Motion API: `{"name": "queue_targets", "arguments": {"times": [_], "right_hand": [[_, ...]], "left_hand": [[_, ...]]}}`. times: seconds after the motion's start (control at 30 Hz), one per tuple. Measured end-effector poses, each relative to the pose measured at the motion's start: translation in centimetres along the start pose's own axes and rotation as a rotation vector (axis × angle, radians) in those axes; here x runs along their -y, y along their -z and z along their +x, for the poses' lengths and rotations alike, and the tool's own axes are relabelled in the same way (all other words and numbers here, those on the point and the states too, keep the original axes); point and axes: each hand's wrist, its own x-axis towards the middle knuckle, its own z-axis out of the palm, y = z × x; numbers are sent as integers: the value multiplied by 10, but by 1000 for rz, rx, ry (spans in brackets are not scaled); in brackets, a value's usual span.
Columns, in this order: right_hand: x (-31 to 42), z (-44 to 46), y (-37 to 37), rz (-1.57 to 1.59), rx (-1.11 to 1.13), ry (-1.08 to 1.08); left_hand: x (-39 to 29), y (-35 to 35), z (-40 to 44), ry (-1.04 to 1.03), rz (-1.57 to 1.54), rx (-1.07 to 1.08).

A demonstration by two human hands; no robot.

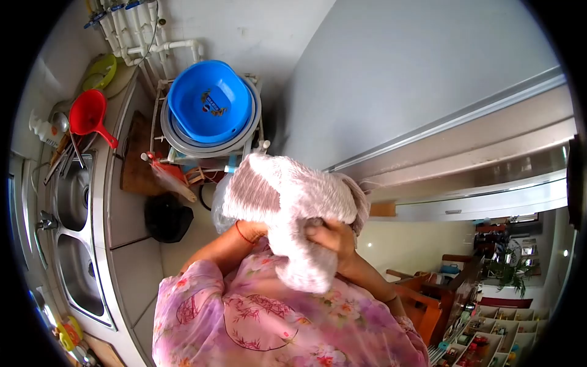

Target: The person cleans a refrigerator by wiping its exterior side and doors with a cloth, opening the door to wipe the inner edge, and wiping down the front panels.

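Observation:
A fluffy pink and white cloth [306,192] is bunched up in front of the floral garment at the centre of the head view. My right hand [333,240] grips it from the right, with the fingers curled into the fabric. At the cloth's lower left edge is my left hand [254,231], its wrist circled by a red string; the fingers are hidden beneath the cloth.
On a rack at the upper left sit a blue basin [211,101] and larger basins. A double sink [79,263] and a red ladle [88,113] are at the left. A grey panel [416,79] stands at the right, and a black bag [168,217] lies below the rack.

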Motion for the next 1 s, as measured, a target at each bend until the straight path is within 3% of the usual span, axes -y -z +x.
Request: {"name": "queue_targets", "arguments": {"times": [0.17,0.33,0.37,0.43,0.53,0.7,0.77,0.83,0.87,0.9,1.0], "right_hand": [[-9,0,-3,356,-88,-113],[-23,1,-9,920,-259,-317],[-27,1,-14,1017,-278,-340],[-35,0,-21,1183,-306,-368],[-41,3,-24,1344,-308,-398],[-52,16,-22,1536,-229,-463],[-58,22,-22,1595,-177,-501],[-64,28,-23,1633,-135,-546],[-63,30,-24,1622,-128,-549],[-62,32,-23,1606,-129,-551],[-45,42,-23,1405,-231,-376]], "left_hand": [[0,3,-1,62,160,-53],[-38,31,-12,316,283,-38],[-48,33,-13,202,260,-69],[-61,34,-13,-326,112,-201],[-97,54,-21,-539,163,-227],[-125,33,-24,-765,82,-67],[-133,21,-20,-713,205,-79],[-137,21,-21,-439,548,19],[-135,19,-20,-451,658,76],[-128,20,-20,-360,561,165],[-110,15,-20,-415,530,69]]}}
